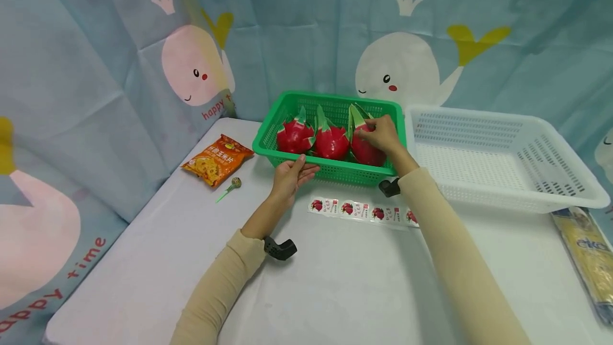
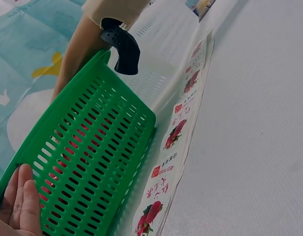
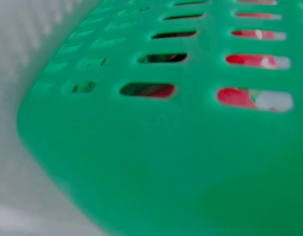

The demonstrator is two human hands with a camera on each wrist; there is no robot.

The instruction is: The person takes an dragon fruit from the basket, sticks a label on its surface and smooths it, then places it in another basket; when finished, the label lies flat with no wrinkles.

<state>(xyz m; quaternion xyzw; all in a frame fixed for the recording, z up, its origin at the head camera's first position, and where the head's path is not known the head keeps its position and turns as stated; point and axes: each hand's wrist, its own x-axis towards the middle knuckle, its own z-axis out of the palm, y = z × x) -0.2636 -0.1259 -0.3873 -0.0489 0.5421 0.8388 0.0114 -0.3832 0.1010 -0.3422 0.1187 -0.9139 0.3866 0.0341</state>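
Note:
Three red dragon fruits with green tips lie side by side in a green basket [image 1: 330, 170]: a left one [image 1: 293, 137], a middle one [image 1: 331, 144] and a right one [image 1: 366, 149]. My right hand [image 1: 384, 134] reaches over the basket's right end and holds the right fruit near its top. At the front rim, my left hand [image 1: 289, 175] grips the basket, thumb on the rim and fingers [image 2: 29, 209] under it against the slotted wall. The right wrist view shows only the basket wall [image 3: 141, 162] close up, with red fruit behind its slots; the right hand is hidden there.
A white basket [image 1: 488, 196] stands right of the green one. A strip of dragon fruit stickers [image 1: 361, 211] lies in front. An orange snack bag [image 1: 217, 159] and a lollipop [image 1: 234, 183] are at left, a yellow package [image 1: 586, 254] at far right. A whale-print curtain [image 1: 297, 57] hangs behind.

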